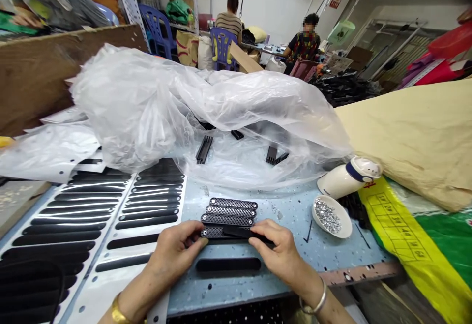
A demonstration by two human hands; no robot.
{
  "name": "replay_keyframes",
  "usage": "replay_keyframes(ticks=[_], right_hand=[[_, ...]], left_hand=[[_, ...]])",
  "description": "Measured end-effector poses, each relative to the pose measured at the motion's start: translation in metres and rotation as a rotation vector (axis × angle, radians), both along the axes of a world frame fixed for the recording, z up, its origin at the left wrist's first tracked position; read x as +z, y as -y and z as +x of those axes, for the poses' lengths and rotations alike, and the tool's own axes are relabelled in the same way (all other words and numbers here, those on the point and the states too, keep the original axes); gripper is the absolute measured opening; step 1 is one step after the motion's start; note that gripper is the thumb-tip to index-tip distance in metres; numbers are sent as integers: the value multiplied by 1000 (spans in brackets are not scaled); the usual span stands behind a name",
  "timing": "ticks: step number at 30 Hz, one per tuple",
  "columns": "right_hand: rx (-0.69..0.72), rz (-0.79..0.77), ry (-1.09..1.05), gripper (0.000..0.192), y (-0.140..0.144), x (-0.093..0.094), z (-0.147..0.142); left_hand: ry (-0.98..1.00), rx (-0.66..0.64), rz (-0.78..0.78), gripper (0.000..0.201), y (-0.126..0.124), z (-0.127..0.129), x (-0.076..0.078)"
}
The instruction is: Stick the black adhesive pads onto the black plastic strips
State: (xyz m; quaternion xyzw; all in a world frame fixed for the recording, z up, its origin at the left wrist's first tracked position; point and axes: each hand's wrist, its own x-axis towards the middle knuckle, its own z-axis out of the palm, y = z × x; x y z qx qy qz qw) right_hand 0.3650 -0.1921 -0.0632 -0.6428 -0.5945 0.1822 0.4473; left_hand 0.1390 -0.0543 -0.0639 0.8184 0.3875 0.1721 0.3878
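Strip lies left-right | left hand, right hand fingers seemingly pinch its ends

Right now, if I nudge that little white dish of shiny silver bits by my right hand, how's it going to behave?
The white dish looks shallow and small, so it would probably slide easily on the smooth blue tabletop. The silver pieces lie loose in a heap, so a sharp push could likely spill some over the low rim. They look small and rounded, so spilled ones may roll.
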Motion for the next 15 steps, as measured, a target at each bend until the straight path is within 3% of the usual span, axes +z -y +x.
replay_keyframes(ticks=[5, 9, 15], right_hand=[[88, -67, 90, 18, 12, 8, 3], [92, 30, 179, 20, 10, 10, -3], [151, 69, 274, 20, -5, 10, -19]], left_hand=[[16, -40, -24, 18, 10, -8, -2], [83, 42, -64, 26, 14, -12, -2], [81, 32, -119, 15, 15, -14, 0]])
